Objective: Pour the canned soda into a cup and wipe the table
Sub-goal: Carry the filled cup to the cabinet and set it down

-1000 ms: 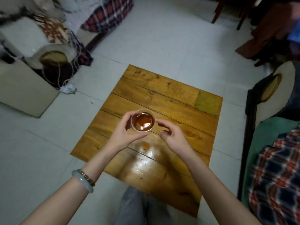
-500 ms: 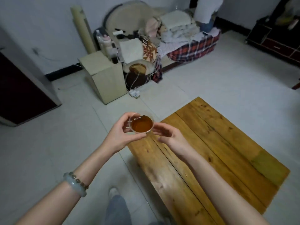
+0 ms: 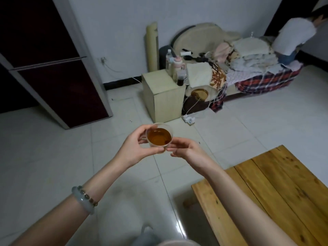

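Observation:
A small clear cup filled with amber soda is held up in front of me, over the tiled floor. My left hand wraps its left side with thumb and fingers. My right hand touches its right side and base with the fingertips. The low wooden table lies at the lower right, away from the cup. No can and no cloth are in view.
A pale wooden box stands on the floor ahead, with bottles behind it. A bed piled with bedding runs along the back right, where a person sits. A dark door is at left. A power strip lies on the tiles.
My view has swung left and up, away from the table. Both hands carried the cup off the tabletop and now hold it over the floor.

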Motion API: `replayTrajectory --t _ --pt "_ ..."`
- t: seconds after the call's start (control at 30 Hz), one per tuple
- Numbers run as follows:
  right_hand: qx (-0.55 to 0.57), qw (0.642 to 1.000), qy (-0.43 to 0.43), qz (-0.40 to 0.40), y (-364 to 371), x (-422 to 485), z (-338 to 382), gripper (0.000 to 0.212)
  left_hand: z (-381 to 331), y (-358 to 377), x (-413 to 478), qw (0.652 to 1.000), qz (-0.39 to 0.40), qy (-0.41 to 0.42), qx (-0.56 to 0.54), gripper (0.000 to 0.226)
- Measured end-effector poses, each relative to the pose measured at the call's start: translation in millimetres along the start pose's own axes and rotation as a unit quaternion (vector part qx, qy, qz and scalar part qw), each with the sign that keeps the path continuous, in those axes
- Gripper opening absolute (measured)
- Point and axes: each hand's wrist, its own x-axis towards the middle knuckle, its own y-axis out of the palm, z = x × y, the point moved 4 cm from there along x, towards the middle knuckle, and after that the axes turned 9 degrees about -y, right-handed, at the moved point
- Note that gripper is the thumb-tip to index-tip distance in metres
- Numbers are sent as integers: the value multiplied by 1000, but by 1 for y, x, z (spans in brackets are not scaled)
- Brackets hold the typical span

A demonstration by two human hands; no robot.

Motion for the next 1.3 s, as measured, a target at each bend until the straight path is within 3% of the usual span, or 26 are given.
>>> replayTrajectory --t 0.47,1.1,1.3 --pt "27 998 3 56 76 183 28 51 50 -143 107 991 -108 -37 -66 62" --pt "50 988 9 148 77 492 77 48 68 -282 355 984 -175 -37 -20 61" --pt "43 988 25 144 86 568 87 48 78 -324 416 984 -172 -23 -39 61"
